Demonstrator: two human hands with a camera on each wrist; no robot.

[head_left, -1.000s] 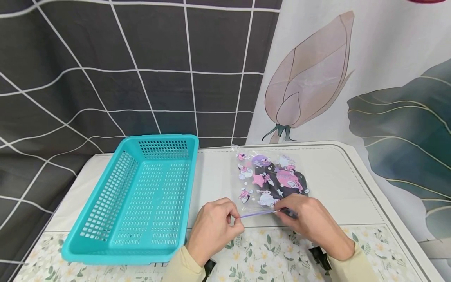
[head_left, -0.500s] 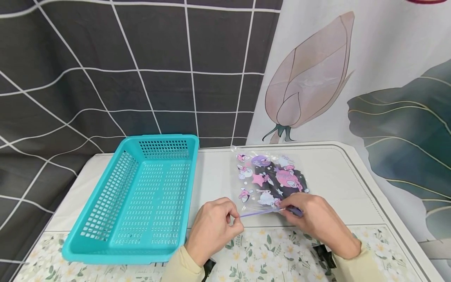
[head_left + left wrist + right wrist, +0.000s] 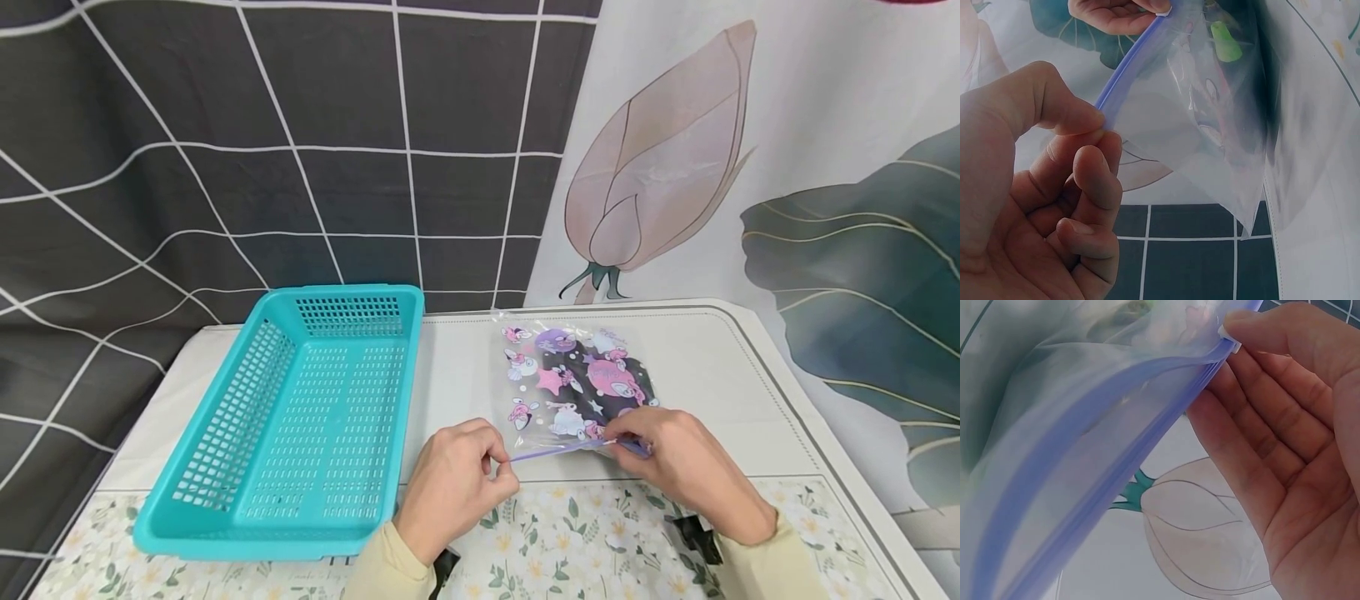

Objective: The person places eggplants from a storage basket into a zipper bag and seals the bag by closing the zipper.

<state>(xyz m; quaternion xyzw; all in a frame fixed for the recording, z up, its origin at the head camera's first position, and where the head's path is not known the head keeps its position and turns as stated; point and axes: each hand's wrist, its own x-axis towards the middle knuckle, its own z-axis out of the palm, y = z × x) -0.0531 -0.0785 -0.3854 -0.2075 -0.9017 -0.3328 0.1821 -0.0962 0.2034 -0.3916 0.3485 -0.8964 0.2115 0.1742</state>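
Observation:
A clear zip bag [image 3: 528, 387] printed with pink, purple and white cartoon figures lies on the table. Something dark is inside it, and a bright green piece [image 3: 1227, 42] shows through the plastic in the left wrist view. My left hand [image 3: 457, 483] pinches the left end of the purple zip strip [image 3: 1132, 62] between thumb and index finger. At the white slider [image 3: 1230, 339], my right hand [image 3: 682, 462] pinches with thumb and fingers. In the right wrist view the zip strips are parted on one side of the slider; towards the left hand they lie together.
A turquoise plastic basket [image 3: 300, 417] with perforated sides stands left of the bag. The white table [image 3: 727, 392] has a flower-printed front part [image 3: 555, 533]. Behind it hang a dark grid curtain [image 3: 337, 192] and a white floral one [image 3: 697, 250].
My right hand has slid to the right along the zip with the slider. The left hand has stayed at the strip's left end, and the bag has hardly moved.

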